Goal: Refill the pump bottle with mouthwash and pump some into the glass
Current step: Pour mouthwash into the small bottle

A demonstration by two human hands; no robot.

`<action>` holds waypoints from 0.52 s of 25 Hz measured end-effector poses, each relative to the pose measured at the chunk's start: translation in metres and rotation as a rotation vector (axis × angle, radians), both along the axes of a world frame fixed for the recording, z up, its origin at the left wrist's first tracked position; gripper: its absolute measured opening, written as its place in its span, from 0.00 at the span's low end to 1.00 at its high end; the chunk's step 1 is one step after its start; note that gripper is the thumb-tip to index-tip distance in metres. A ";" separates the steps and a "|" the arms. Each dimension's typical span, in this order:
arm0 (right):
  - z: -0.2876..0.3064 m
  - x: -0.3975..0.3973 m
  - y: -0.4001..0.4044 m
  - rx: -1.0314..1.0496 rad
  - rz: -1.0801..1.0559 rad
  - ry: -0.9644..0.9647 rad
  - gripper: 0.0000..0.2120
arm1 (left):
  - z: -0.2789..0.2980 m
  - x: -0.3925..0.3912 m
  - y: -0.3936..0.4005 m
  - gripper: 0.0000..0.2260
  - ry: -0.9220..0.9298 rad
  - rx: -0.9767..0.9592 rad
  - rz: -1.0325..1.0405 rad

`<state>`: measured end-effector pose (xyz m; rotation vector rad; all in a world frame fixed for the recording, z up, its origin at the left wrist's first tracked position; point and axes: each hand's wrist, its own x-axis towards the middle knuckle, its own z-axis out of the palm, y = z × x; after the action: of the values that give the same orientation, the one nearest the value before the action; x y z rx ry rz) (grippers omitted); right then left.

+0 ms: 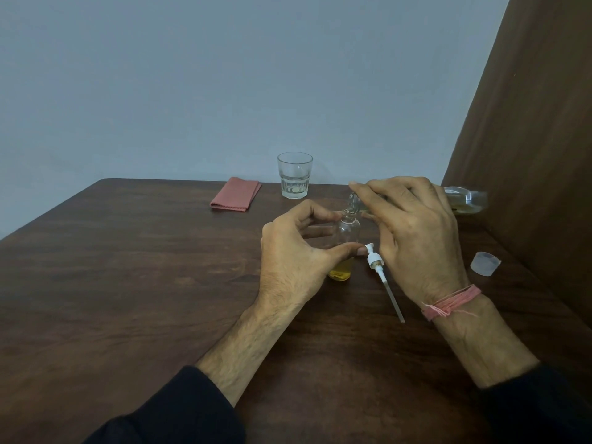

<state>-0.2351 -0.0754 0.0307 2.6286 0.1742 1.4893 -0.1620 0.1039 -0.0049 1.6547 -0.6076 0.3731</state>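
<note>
My left hand (294, 248) is curling its fingers (315, 213) and thumb around the small pump bottle (346, 238), steadying it upright near the table's (128, 267) centre. My right hand (413, 232) is gripping the mouthwash bottle (464, 201), tipping it almost flat from three o'clock so its mouth is meeting the small bottle's neck.

I judge the small bottle light, smooth and easy to topple, so holding it low around the body seems right. The larger one looks like slick clear plastic, best held around its waist.

The pump bottle is clear, showing a shallow yellow pool at its base. Its white pump head (375, 259) with its long tube is lying just beside it at five o'clock. The glass (294, 175) is standing apart at eleven o'clock, a clear cap (485, 263) resting at three o'clock.
</note>
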 end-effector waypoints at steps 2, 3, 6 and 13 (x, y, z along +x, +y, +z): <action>0.000 0.000 0.000 0.000 -0.002 0.000 0.30 | 0.000 0.000 0.000 0.23 0.005 0.006 0.003; 0.000 0.000 0.000 -0.001 -0.004 0.000 0.30 | 0.000 0.000 0.000 0.23 0.007 0.006 0.003; 0.000 0.000 0.000 0.001 -0.005 0.002 0.30 | 0.000 0.000 0.000 0.24 0.006 0.000 -0.002; 0.000 0.000 0.000 0.004 0.003 0.000 0.30 | -0.001 0.001 -0.001 0.23 0.013 -0.010 -0.007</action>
<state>-0.2354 -0.0756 0.0307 2.6329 0.1756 1.4925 -0.1613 0.1029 -0.0063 1.6440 -0.6005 0.3600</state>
